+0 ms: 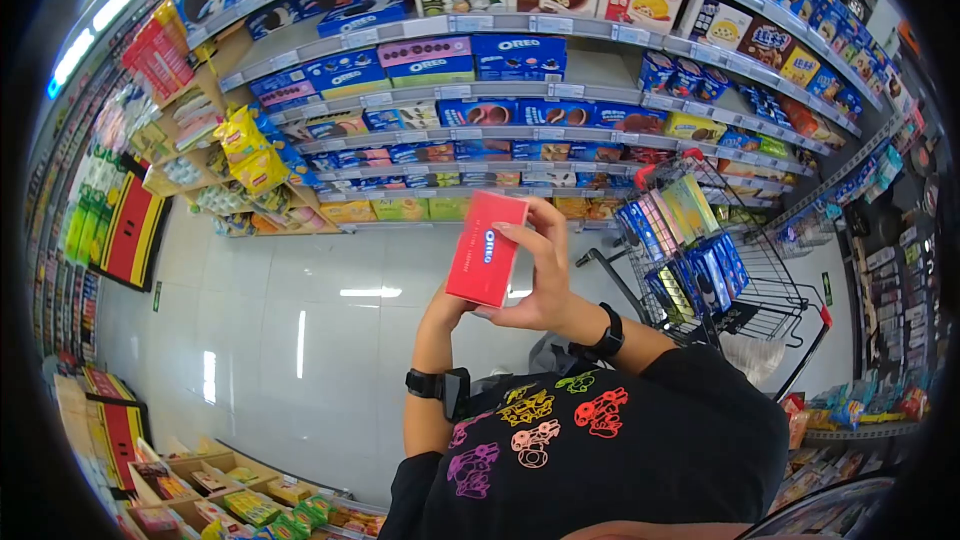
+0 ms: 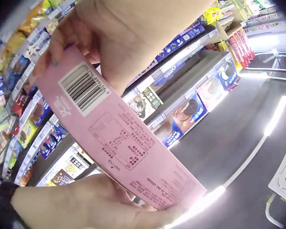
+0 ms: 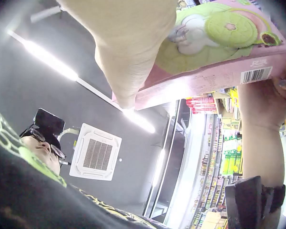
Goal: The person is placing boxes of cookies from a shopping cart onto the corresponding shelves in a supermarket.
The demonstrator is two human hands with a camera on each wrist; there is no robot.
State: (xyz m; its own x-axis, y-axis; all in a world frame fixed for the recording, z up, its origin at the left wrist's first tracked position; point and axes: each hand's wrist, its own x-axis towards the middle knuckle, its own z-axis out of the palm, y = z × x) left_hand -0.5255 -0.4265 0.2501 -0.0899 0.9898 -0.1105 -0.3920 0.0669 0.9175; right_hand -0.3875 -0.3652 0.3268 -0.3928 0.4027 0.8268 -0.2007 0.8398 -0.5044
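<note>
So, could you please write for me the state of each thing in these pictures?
Box: held in the air, no open flap visible
Left hand: holding the box
Right hand: holding the box
Shopping cart: partly filled with boxes
Shelf: stocked, with a gap in one row
Ceiling lights: on
Wrist straps: fastened
Air conditioner: cannot tell if running

Shiny pale tile flr (image 1: 350, 340); grey shelving (image 1: 602, 70) w/ price tags (image 1: 562, 27) along front edges; wooden snack stand (image 1: 212, 98) at its L end; dk grey ceiling (image 3: 76, 28) w/ strip lts (image 3: 48, 59) & sq. white AC unit (image 3: 96, 153).
</note>
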